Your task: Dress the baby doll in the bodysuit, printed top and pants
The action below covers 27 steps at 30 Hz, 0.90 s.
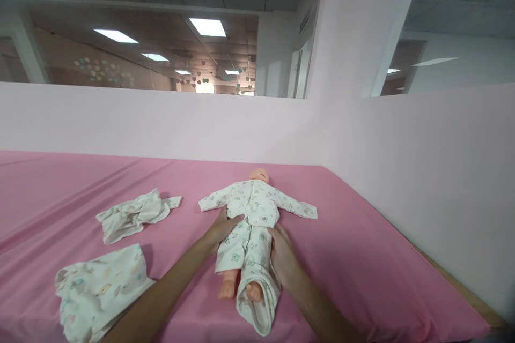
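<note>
A baby doll [259, 174] lies on its back, head toward the wall. It wears a white printed jacket [252, 198] with both sleeves spread out, and matching trousers [257, 249]. My left hand [222, 228] is closed on the trousers at the doll's hip, its thumb on top. On the opposite hip, my right hand [282, 257] grips the other side of the trousers. One bare foot [228, 285] sticks out of a trouser leg; the other foot [254, 291] shows inside the wide opening of the second leg. Some of my fingers are hidden.
Two more printed baby garments lie at the left: a crumpled one [139, 216] and a folded one [100, 289], partly behind my left forearm. A pink sheet [341, 257] covers the table. White walls [161, 123] with windows stand behind and at the right.
</note>
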Each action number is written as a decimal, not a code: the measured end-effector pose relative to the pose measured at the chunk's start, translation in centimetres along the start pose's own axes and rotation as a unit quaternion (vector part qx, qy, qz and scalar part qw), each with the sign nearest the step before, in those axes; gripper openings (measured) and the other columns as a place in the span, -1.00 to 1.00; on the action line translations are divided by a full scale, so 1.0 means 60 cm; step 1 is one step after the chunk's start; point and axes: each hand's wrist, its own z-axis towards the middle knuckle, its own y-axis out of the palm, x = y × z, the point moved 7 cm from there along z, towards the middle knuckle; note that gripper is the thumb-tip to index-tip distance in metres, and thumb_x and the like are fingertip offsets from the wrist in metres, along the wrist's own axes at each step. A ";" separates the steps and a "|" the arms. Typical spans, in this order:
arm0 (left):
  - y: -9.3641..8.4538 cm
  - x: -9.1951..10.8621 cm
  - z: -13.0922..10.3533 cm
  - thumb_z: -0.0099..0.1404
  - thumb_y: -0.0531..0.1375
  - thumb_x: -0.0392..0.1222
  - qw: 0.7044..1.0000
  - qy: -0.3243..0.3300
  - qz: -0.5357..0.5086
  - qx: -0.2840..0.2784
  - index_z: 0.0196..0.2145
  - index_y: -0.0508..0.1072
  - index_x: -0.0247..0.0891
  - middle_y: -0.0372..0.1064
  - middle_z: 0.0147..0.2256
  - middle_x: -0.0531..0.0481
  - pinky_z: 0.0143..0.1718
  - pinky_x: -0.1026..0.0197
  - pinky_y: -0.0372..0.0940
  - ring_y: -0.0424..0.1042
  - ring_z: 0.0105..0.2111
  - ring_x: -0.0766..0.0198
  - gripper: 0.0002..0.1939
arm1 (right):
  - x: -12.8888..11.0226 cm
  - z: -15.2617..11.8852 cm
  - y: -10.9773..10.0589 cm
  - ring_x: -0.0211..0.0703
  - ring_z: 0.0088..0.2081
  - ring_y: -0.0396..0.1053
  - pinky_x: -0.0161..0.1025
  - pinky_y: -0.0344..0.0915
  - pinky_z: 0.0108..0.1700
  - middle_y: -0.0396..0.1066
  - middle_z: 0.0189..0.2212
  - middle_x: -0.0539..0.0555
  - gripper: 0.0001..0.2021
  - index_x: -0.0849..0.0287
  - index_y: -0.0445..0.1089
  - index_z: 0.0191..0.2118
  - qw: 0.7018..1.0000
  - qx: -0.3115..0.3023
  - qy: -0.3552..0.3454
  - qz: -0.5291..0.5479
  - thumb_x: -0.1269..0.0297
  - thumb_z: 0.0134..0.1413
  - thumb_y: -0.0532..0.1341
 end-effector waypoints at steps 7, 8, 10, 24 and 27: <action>-0.023 -0.010 -0.147 0.27 0.20 0.02 0.890 0.231 0.392 0.001 0.32 0.07 -0.01 -0.13 0.35 -0.09 0.16 -0.02 0.22 0.00 0.31 -0.06 -0.28 | -0.014 -0.058 -0.020 0.04 0.06 0.36 -0.18 0.38 -0.05 0.40 0.04 0.05 -0.54 0.01 0.33 0.10 1.000 -0.006 0.026 -0.015 0.17 0.03 0.27; -0.023 -0.016 -0.166 0.33 0.14 -0.06 0.855 0.260 0.449 -0.001 0.29 0.15 0.01 -0.02 0.32 -0.08 0.13 0.02 0.25 0.09 0.27 0.01 -0.41 | -0.018 -0.069 -0.024 0.03 0.09 0.33 -0.19 0.37 -0.03 0.39 0.06 0.04 -0.54 0.00 0.35 0.09 0.999 0.003 0.022 -0.031 0.16 0.03 0.28; -0.024 -0.027 -0.189 0.36 0.04 -0.23 0.790 0.293 0.538 0.009 0.19 0.28 -0.04 0.23 0.18 -0.09 0.03 0.08 0.32 0.30 0.12 0.09 -0.54 | -0.024 -0.087 -0.030 0.02 0.14 0.28 -0.20 0.35 0.02 0.37 0.09 0.03 -0.54 -0.01 0.36 0.08 0.998 0.021 0.010 -0.058 0.14 0.02 0.29; -0.034 0.000 -0.264 0.40 0.01 -0.24 0.733 0.452 0.491 0.133 -0.10 0.37 -0.21 0.45 -0.23 -0.08 -0.22 0.19 0.34 0.45 -0.23 0.19 -0.81 | 0.008 -0.102 -0.042 0.09 0.15 0.28 -0.09 0.35 0.07 0.37 0.09 0.07 -0.52 -0.02 0.37 0.10 0.994 0.010 -0.040 -0.096 0.16 0.01 0.26; -0.017 -0.005 -0.299 0.37 0.03 -0.31 0.708 0.498 0.491 0.094 -0.12 0.39 -0.21 0.44 -0.27 -0.08 -0.20 0.17 0.32 0.44 -0.26 0.19 -0.81 | 0.015 -0.102 -0.039 0.05 0.17 0.25 -0.10 0.32 0.11 0.34 0.11 0.07 -0.54 0.01 0.33 0.11 0.995 -0.006 -0.033 -0.093 0.19 0.05 0.24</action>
